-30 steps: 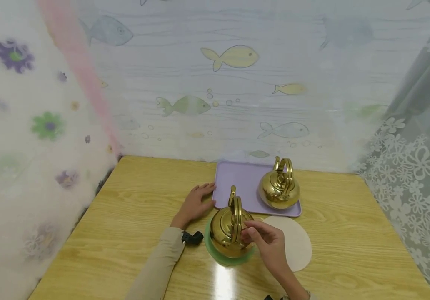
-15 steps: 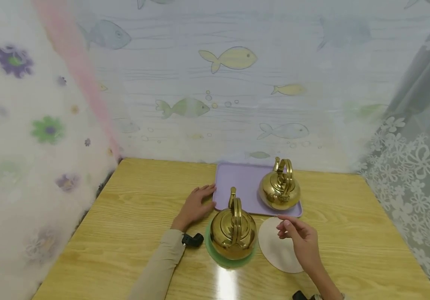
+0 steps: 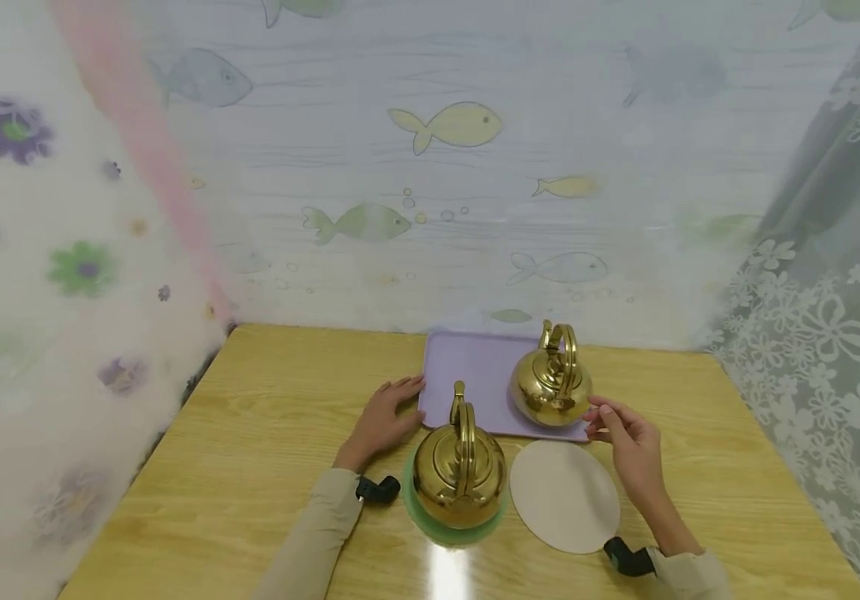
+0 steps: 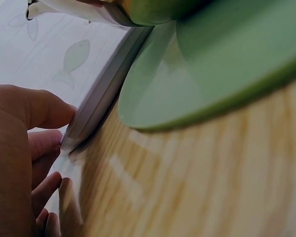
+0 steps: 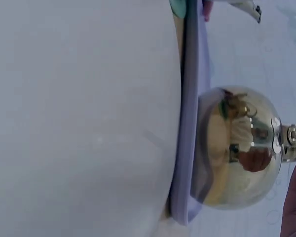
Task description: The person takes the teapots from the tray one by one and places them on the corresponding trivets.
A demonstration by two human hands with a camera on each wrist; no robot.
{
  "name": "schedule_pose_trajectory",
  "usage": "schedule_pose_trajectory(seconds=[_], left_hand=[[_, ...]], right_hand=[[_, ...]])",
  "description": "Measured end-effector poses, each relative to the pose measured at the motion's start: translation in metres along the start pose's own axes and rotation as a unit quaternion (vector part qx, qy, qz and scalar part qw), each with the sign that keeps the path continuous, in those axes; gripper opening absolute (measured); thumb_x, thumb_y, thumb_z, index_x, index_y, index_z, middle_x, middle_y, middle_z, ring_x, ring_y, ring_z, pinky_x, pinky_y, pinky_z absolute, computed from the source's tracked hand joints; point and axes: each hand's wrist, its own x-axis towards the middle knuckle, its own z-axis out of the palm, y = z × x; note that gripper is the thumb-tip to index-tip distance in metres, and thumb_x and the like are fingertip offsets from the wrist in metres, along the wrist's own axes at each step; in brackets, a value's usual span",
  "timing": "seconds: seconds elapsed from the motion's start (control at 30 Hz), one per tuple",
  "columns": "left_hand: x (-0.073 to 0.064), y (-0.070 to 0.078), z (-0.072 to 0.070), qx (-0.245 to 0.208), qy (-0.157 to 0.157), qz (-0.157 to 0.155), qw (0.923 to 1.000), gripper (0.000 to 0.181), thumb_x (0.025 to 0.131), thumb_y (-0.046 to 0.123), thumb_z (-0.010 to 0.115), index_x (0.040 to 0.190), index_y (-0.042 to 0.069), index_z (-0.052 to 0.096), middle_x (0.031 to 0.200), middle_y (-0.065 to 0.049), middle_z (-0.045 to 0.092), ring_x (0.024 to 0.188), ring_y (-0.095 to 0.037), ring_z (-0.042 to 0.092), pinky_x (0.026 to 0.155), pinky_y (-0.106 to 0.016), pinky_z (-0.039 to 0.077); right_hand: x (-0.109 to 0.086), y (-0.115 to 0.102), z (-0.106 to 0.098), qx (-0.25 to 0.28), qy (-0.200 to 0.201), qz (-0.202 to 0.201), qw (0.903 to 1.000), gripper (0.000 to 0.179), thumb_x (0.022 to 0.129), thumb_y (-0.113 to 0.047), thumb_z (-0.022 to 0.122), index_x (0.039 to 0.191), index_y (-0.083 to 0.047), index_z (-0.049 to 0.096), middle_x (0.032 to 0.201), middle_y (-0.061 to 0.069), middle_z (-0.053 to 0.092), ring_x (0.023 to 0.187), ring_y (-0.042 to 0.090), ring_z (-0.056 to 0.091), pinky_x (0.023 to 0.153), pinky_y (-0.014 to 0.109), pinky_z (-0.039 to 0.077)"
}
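A gold kettle (image 3: 552, 390) with an arched handle stands upright on the right part of a lilac tray (image 3: 463, 362). My right hand (image 3: 637, 450) is beside this kettle, fingers loosely bent with nothing in them; whether a fingertip touches it I cannot tell. A second gold kettle (image 3: 458, 477) stands on a round green mat (image 3: 445, 535) in front of the tray. My left hand (image 3: 383, 419) lies at the tray's left edge, fingers spread. In the left wrist view, the thumb and a finger touch the tray edge (image 4: 96, 96).
A round off-white mat (image 3: 567, 500) lies on the wooden table (image 3: 287, 408), to the right of the green mat and in front of the tray. A fish-patterned curtain (image 3: 445, 200) hangs behind the table. Flowered cloth (image 3: 85, 333) is at the left, lace (image 3: 812, 367) at the right.
My right hand has left the kettle on the green mat and moved right and away from me, over the off-white mat, to the kettle on the tray. My left hand stays put.
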Motion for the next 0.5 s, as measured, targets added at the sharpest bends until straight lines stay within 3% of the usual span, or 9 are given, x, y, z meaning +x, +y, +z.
schedule_pose_trajectory(seconds=[0.13,0.37,0.5], left_hand=[[-0.003,0.001,-0.001,-0.008,0.004,0.002,1.0,0.056,0.092,0.023,0.066,0.142,0.001,0.058,0.151,-0.011,0.054,0.143,-0.037,0.045,0.125,-0.058,0.022],[-0.002,0.0,-0.002,-0.004,0.003,0.003,1.0,0.056,0.092,0.023,0.066,0.143,0.001,0.058,0.151,-0.01,0.054,0.143,-0.036,0.046,0.124,-0.058,0.023],[-0.002,0.002,-0.004,-0.005,-0.003,-0.003,1.0,0.057,0.092,0.023,0.067,0.143,0.002,0.057,0.151,-0.009,0.054,0.144,-0.035,0.045,0.125,-0.056,0.023]], right_hand=[[0.014,0.0,-0.002,0.006,0.006,-0.003,1.0,0.039,0.107,-0.013,0.049,0.117,0.022,0.061,0.086,0.004,0.074,0.076,0.012,0.069,0.069,0.023,0.062],[0.035,-0.006,-0.002,0.01,-0.004,-0.001,0.9999,0.04,0.109,-0.024,0.046,0.117,0.009,0.068,0.094,0.0,0.074,0.084,0.013,0.07,0.076,0.021,0.062],[0.046,-0.008,0.0,0.04,-0.019,0.004,0.999,0.04,0.109,-0.026,0.047,0.117,0.005,0.07,0.096,0.002,0.075,0.086,0.014,0.071,0.077,0.022,0.062]])
